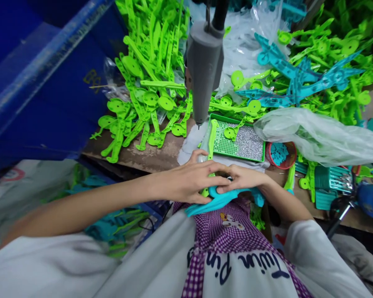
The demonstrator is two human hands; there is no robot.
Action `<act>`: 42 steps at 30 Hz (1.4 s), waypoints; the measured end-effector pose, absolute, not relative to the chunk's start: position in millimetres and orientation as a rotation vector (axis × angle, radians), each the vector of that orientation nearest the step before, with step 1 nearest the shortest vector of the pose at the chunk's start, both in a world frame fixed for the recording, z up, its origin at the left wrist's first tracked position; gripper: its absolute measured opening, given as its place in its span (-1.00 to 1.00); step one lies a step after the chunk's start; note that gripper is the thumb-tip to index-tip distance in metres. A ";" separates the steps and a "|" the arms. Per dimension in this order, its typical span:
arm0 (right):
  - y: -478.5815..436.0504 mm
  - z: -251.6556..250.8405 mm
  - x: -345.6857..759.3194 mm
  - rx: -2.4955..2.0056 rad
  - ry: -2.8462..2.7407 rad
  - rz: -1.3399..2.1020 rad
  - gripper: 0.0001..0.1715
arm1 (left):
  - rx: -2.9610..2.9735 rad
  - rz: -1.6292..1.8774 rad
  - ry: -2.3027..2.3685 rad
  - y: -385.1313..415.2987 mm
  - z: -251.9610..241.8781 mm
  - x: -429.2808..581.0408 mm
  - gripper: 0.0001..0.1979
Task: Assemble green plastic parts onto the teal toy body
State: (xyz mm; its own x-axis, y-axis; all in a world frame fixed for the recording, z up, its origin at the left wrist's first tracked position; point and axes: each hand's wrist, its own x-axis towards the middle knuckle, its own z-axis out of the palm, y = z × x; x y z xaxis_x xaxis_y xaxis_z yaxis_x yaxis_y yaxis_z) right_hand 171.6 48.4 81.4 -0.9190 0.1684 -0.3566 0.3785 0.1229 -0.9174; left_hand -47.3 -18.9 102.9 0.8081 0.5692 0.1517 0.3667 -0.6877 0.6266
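Teal plastic part [216, 201] flat at lap; green part [211, 142] upright above

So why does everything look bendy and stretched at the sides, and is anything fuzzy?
Head view: a wide lens curves the edges, so the blue crate leans and both arms splay. The left hand, right hand and teal part look sharp; lighting is even, without harsh shadows.
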 end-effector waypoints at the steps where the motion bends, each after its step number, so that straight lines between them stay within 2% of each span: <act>1: 48.9 81.5 171.1 0.539 2.220 -1.899 -0.39 | 2.401 0.461 0.702 -18.9 99.1 -46.8 -0.57; 6: 48.3 77.0 168.3 0.557 2.216 -1.893 -0.61 | 2.535 0.405 0.757 -21.6 85.2 -45.5 -0.54; 9: 45.8 73.9 166.6 0.560 2.243 -1.882 -0.63 | 2.630 0.364 0.741 -22.7 83.6 -44.4 -0.50; 18: 45.8 69.1 169.0 0.528 2.396 -1.682 -0.76 | 2.822 0.349 0.679 -21.0 86.1 -38.0 -0.57; 24: 46.0 75.1 170.5 0.455 2.459 -1.639 -0.65 | 2.731 0.368 0.507 -12.5 85.0 -37.6 -0.68; 32: 45.1 75.9 172.3 0.466 2.443 -1.635 -0.58 | 2.592 0.456 0.430 -7.4 77.9 -37.0 -0.67; 36: 49.8 73.1 171.0 0.504 2.359 -1.752 -0.58 | 2.518 0.486 0.537 -7.1 75.9 -50.9 -0.55; 39: 56.6 72.0 170.7 0.644 2.293 -1.809 -0.60 | 2.389 0.474 0.833 -11.2 72.9 -72.8 -0.42; 42: 62.5 69.3 169.1 0.760 2.258 -1.770 -0.56 | 1.908 0.720 1.238 -20.8 58.8 -82.6 -0.27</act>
State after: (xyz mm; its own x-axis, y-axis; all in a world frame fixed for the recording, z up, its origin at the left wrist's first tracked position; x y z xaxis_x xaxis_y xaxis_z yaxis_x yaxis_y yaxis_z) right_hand 169.1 62.5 69.3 -0.8548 0.2842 -0.4342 0.4896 0.1639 -0.8564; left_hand -82.6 -20.8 58.8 0.3775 0.9240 0.0612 0.5097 -0.2625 0.8194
